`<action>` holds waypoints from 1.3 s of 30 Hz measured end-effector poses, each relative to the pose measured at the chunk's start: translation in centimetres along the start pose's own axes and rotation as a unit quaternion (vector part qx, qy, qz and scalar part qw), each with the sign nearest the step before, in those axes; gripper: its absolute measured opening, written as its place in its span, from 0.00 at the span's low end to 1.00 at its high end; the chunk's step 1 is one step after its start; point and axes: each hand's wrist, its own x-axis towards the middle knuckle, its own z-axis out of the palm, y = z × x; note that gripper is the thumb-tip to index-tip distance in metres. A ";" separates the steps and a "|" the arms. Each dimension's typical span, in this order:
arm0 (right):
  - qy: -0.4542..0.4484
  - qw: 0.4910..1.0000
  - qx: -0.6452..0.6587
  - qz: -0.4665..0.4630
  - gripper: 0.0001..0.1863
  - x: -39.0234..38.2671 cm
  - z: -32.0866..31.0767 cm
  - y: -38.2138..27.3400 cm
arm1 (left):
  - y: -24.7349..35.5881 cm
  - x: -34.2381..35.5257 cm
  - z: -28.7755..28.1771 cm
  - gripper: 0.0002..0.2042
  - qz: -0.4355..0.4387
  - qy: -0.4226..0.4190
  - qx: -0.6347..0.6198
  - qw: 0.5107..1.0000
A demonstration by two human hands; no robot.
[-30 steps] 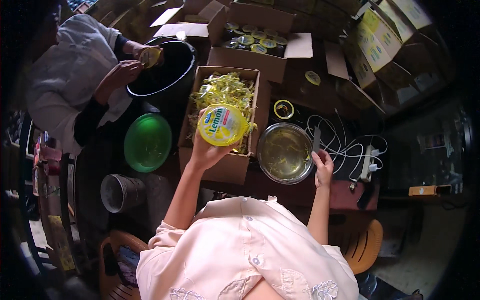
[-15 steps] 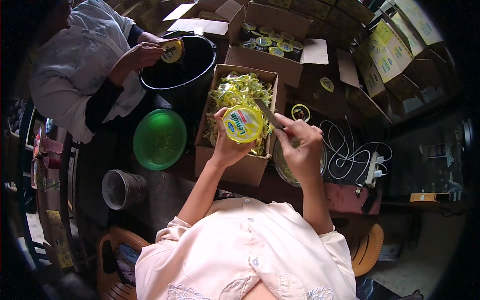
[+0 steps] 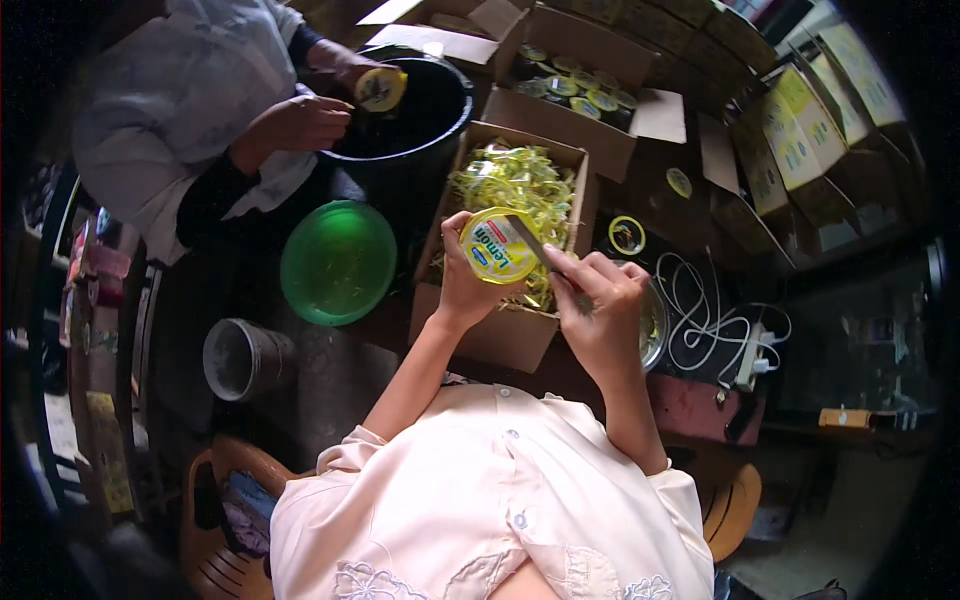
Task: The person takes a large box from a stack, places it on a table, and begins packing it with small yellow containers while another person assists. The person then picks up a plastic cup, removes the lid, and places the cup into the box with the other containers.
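A: Leftmost stuff, quick?
B: Grey bucket [image 3: 240, 360], then a green basin [image 3: 338, 290]. Above them, a co-worker's hand [image 3: 300, 128] worked near a black tub [image 3: 425, 150].
A: Next, left hand?
B: Left hand [image 3: 470, 292] was closed around a round container [image 3: 488, 248], yellow-rimmed printed lid facing up. It sat in front of a cardboard box [image 3: 480, 335] full of yellow shreds [image 3: 510, 175].
A: Handling?
B: Looked light enough for one hand, though its fill was hidden. Probably thin, smooth plastic: fairly stiff at the rim, squeezable on the wall, a bit slippery. Best hold seemed to be round the side, under the rim, thumb clear of the lid.
A: Right of that?
B: A flat grey blade [image 3: 530, 243] overlapped the lid; couldn't tell if it touched. Stiff, thin, likely metal. Safest taken by its rear end, off the edges.
A: Right hand?
B: Right hand [image 3: 600, 295] was gripping that rear end, fingers pinched on it. The lid looked the fragile part; it could have scratched.
A: Far right?
B: Yellow ring [image 3: 613, 234], then white cables [image 3: 690, 328].
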 end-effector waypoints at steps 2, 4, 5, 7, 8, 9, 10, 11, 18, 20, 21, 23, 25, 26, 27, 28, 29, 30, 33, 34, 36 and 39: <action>-0.008 1.000 0.020 -0.010 0.13 0.6 1.0 -0.3 | -0.4 0.1 -1.2 0.37 0.008 0.025 0.004 1.000; -0.023 0.999 0.041 -0.024 0.13 1.2 1.8 -1.1 | -0.2 -0.1 -2.8 0.38 -0.013 0.047 0.002 0.999; -0.029 0.998 0.046 -0.032 0.13 1.3 2.4 -1.5 | -0.5 -0.4 -3.6 0.38 -0.014 0.057 0.007 0.998; -0.051 0.994 0.083 -0.059 0.14 1.8 3.6 -2.2 | -1.1 -0.5 -5.1 0.39 0.013 0.096 0.012 0.995; -0.051 0.991 0.097 -0.077 0.15 2.0 4.2 -2.4 | -1.2 -0.7 -5.8 0.39 0.011 0.111 0.043 0.993; -0.057 0.989 0.103 -0.086 0.15 2.3 4.7 -2.8 | -1.3 -0.9 -6.4 0.39 0.010 0.123 0.048 0.991; -0.069 0.987 0.105 -0.096 0.15 2.5 5.1 -3.1 | -1.5 -1.1 -7.0 0.39 0.007 0.139 0.044 0.989; -0.080 0.985 0.106 -0.106 0.15 2.8 5.5 -3.4 | -1.6 -1.2 -7.5 0.38 0.003 0.155 0.040 0.987; -0.121 0.971 0.121 -0.168 0.16 4.1 7.7 -5.3 | -1.1 -2.0 -9.5 0.39 0.011 0.193 0.055 0.980; -0.108 0.972 0.100 -0.182 0.17 4.3 7.9 -5.4 | -0.8 -2.0 -9.4 0.36 -0.003 0.196 0.015 0.980; -0.108 0.972 0.101 -0.183 0.17 4.4 7.8 -5.4 | -0.8 -2.0 -9.5 0.36 -0.002 0.197 0.015 0.980; -0.117 0.974 0.092 -0.170 0.18 4.5 7.4 -5.2 | -1.0 -2.1 -9.4 0.36 -0.003 0.192 0.041 0.980; -0.115 0.974 0.091 -0.174 0.18 4.2 7.2 -5.2 | -1.4 -2.0 -9.1 0.36 0.003 0.190 0.039 0.981; -0.116 0.973 0.092 -0.179 0.18 4.1 7.1 -5.2 | -1.5 -1.9 -8.9 0.36 0.006 0.191 0.039 0.981; -0.113 0.974 0.089 -0.174 0.18 4.0 6.9 -5.0 | -1.3 -1.7 -8.6 0.36 0.006 0.186 0.036 0.982; -0.109 0.976 0.082 -0.168 0.18 3.9 6.7 -4.8 | -1.1 -1.5 -8.4 0.37 0.009 0.178 0.045 0.983; -0.104 0.978 0.076 -0.162 0.17 3.9 6.5 -4.6 | -0.9 -1.4 -8.2 0.37 0.012 0.170 0.054 0.984; -0.098 0.981 0.062 -0.157 0.17 3.9 6.2 -4.4 | -1.0 -1.3 -7.9 0.37 0.012 0.165 0.050 0.985; -0.085 0.984 0.060 -0.142 0.16 3.6 5.6 -4.1 | -0.9 -0.9 -7.1 0.37 0.013 0.146 0.066 0.987; -0.081 0.985 0.058 -0.138 0.16 3.6 5.5 -4.0 | -0.6 -0.8 -6.8 0.38 0.013 0.136 0.048 0.989; -0.070 0.987 0.054 -0.135 0.15 3.4 5.3 -3.8 | -0.5 -0.6 -6.3 0.38 0.013 0.122 0.028 0.992; -0.070 0.989 0.040 -0.122 0.14 3.2 5.0 -3.3 | -0.6 -0.4 -5.6 0.38 0.004 0.110 0.022 0.994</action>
